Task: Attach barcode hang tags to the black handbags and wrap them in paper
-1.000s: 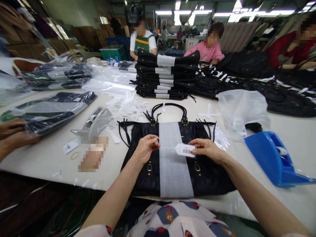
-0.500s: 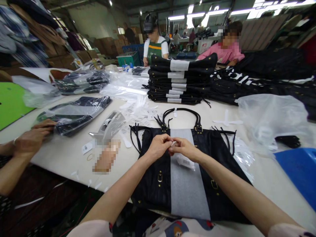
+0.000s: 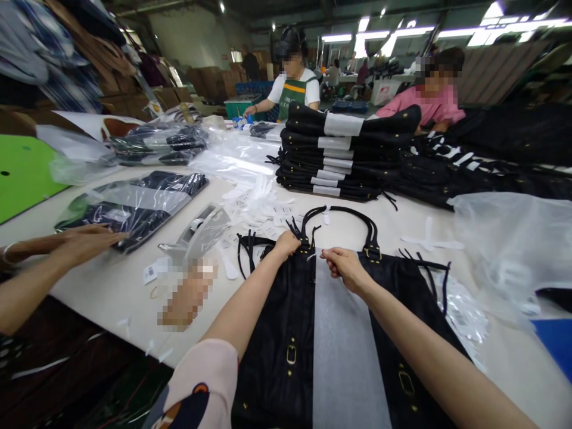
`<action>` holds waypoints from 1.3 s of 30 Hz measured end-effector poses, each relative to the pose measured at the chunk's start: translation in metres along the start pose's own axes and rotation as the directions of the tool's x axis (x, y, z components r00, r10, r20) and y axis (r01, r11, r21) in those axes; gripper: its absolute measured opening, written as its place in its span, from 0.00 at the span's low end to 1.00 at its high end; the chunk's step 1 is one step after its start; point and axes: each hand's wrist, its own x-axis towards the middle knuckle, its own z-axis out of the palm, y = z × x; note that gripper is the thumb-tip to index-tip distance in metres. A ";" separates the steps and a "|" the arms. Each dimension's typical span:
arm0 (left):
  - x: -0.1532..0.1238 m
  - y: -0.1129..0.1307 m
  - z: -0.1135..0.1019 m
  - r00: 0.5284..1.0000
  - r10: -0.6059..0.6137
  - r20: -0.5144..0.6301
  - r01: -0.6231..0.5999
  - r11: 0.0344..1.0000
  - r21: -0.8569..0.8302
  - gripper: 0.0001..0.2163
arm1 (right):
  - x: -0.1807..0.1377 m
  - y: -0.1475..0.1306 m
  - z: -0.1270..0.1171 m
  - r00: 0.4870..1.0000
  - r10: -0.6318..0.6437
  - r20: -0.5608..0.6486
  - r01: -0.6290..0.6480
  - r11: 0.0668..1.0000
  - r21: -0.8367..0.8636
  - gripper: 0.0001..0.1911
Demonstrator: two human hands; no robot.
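A black handbag (image 3: pixel 277 310) lies flat in front of me, with a pale grey paper band (image 3: pixel 344 351) down its middle and its looped handle (image 3: pixel 342 210) pointing away. My left hand (image 3: pixel 286 243) is closed at the left base of the handle, beside the black tassels; its fingertips are partly hidden. Over the top of the band, my right hand (image 3: pixel 344 265) pinches with curled fingers. A thin white cord (image 3: pixel 311 257) shows at its fingertips, running toward the handle base.
Black bags with grey bands form a stack (image 3: pixel 339 158) behind. Loose white tags (image 3: pixel 259 205) and a tape dispenser (image 3: pixel 196 229) lie leftward. At left, a co-worker's hands (image 3: pixel 84 244) touch a plastic-wrapped bag (image 3: pixel 147 199). Clear plastic (image 3: pixel 513 238) lies right. Two people work across the table.
My hands have moved apart from their joint hold on a small white packet. My left hand has reached the handle base; the packet no longer shows. The co-worker's hands have moved right along the wrapped bag.
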 end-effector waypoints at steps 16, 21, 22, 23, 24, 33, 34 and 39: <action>0.002 -0.014 0.003 0.992 -0.029 0.124 0.069 0.940 -0.334 0.08 | 0.058 0.011 0.030 0.870 -0.413 -0.269 0.131 0.720 -0.682 0.15; 0.008 -0.022 0.003 0.981 0.000 0.196 0.086 0.900 -0.427 0.10 | 0.060 0.022 0.039 0.829 -0.487 -0.276 0.157 0.677 -0.719 0.15; 0.009 -0.023 0.002 0.978 0.005 0.206 0.088 0.894 -0.439 0.10 | 0.060 0.024 0.039 0.820 -0.504 -0.271 0.162 0.659 -0.734 0.15; 0.009 -0.024 0.002 0.976 0.011 0.217 0.090 0.889 -0.450 0.10 | 0.060 0.026 0.040 0.810 -0.522 -0.268 0.167 0.642 -0.748 0.15; 0.009 -0.025 0.001 0.974 0.017 0.227 0.091 0.883 -0.460 0.10 | 0.059 0.028 0.040 0.802 -0.535 -0.264 0.171 0.630 -0.757 0.15; 0.012 -0.031 0.004 0.969 0.050 0.241 0.080 0.862 -0.501 0.10 | 0.053 0.032 0.040 0.865 -0.462 -0.195 0.169 0.634 -0.754 0.12; 0.012 -0.032 0.005 0.970 0.052 0.238 0.078 0.860 -0.504 0.10 | 0.053 0.032 0.041 0.871 -0.450 -0.196 0.149 0.624 -0.767 0.11; 0.012 -0.035 0.004 0.967 0.080 0.240 0.062 0.845 -0.532 0.09 | 0.052 0.031 0.045 0.877 -0.429 -0.217 0.076 0.569 -0.819 0.08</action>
